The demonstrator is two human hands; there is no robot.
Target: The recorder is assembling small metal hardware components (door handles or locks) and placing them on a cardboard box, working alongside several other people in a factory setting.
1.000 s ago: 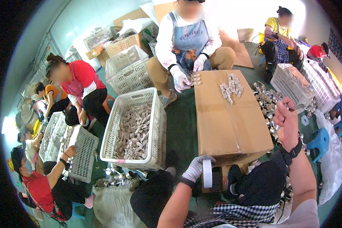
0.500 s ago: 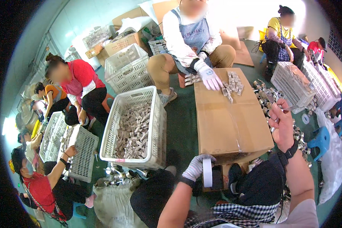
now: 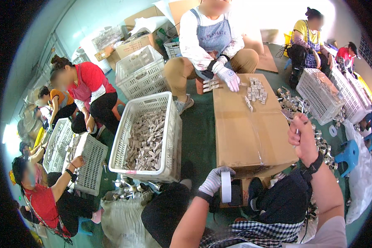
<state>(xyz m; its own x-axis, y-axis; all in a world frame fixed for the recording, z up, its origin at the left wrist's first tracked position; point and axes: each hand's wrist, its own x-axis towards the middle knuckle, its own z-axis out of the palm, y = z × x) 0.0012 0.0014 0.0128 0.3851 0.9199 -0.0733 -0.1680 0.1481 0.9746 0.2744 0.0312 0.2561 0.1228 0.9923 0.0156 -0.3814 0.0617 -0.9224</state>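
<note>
Gloved left hand (image 3: 213,182) curls against a white roll (image 3: 226,188) at the carton's (image 3: 244,132) near edge; its grip cannot be confirmed. Bare right hand (image 3: 301,135) closes around a slim metal piece (image 3: 286,115), beside the carton's right edge. Recommended: firm hold, tip clear of fingers.

Cardboard box (image 3: 244,134) bears a cluster of flat metal pieces (image 3: 258,91) toward its far right corner, one piece just apart; green floor (image 3: 198,128) bears shiny metal parts (image 3: 290,101), heaped right of box, and a blue stool (image 3: 347,157).
</note>
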